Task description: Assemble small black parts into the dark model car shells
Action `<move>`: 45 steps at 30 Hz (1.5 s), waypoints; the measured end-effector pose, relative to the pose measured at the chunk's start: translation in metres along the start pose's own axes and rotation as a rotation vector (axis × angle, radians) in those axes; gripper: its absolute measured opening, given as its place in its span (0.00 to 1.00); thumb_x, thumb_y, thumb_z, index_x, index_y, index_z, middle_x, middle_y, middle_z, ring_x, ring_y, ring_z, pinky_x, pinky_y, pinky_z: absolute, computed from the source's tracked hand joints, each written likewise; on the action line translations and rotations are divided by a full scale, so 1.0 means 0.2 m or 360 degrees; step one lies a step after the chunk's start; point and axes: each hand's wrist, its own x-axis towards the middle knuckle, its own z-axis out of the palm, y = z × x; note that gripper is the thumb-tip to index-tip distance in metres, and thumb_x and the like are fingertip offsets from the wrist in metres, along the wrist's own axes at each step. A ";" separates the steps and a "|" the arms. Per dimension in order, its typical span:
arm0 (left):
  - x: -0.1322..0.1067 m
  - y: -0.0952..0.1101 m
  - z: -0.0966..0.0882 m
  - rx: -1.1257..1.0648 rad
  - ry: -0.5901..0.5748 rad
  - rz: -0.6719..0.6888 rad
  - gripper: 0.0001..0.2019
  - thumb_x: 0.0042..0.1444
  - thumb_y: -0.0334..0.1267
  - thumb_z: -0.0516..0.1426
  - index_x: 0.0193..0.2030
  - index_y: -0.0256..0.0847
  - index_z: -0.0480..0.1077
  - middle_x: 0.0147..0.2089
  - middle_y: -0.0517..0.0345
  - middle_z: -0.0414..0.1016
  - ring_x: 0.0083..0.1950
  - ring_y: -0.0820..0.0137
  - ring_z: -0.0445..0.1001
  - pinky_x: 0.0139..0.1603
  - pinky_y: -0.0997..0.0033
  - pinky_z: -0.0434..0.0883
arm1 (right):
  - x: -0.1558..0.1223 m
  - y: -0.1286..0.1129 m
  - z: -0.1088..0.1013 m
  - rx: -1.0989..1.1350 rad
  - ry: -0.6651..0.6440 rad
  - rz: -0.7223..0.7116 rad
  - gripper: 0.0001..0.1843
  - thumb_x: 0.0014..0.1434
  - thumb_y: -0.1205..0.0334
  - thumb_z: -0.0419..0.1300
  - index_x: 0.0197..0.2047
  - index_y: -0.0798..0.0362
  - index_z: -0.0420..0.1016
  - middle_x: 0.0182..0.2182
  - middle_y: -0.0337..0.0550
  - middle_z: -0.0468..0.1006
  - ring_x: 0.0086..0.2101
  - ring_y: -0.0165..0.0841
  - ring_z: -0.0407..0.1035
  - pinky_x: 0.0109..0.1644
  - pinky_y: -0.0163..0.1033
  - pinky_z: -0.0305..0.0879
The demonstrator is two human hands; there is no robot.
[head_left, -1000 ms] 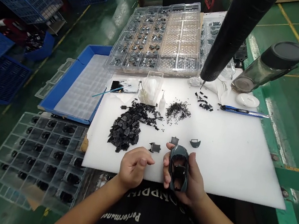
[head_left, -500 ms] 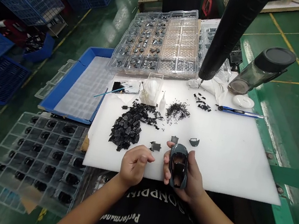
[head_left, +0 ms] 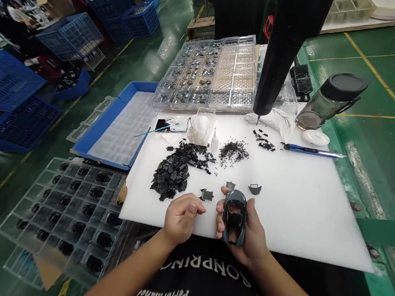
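Note:
A dark grey toy car body point(head_left: 235, 212) rests in my right hand point(head_left: 254, 236), the fingers and thumb closed around its sides. To its left, my left hand point(head_left: 183, 216) is held with curled fingers and the thumb drawn in; whatever may be in the fingers is hidden. Just beyond the left fingertips lies a small grey part with thin arms point(head_left: 207, 195). A similar small grey plate point(head_left: 230, 186) lies behind the car body, partly covered by my right hand. A curved grey piece with a rectangular opening point(head_left: 254, 189) sits further right on the white foam board point(head_left: 304, 211).
Black flat parts point(head_left: 172, 174) lie heaped at left, beside tiny black pieces point(head_left: 233, 151). A black electric screwdriver point(head_left: 277, 55) hangs over the board. A blue knife point(head_left: 312, 151) and a bottle point(head_left: 328, 102) stand right. Trays point(head_left: 210, 69) are behind; a car-body tray point(head_left: 73, 213) is left.
The view has tilted up and turned slightly left, showing more of the workshop. Both hands keep nearly the same pose, and the car body stays in my right hand.

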 end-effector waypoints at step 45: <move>0.38 -0.05 -0.12 0.1374 -0.0504 0.0279 0.05 0.62 0.31 0.51 0.39 0.39 0.67 0.34 0.56 0.72 0.35 0.70 0.71 0.39 0.69 0.71 | 0.00 -0.01 0.01 0.0001 0.0043 0.0115 0.27 0.66 0.40 0.49 0.57 0.50 0.71 0.35 0.44 0.74 0.26 0.32 0.67 0.28 0.39 0.71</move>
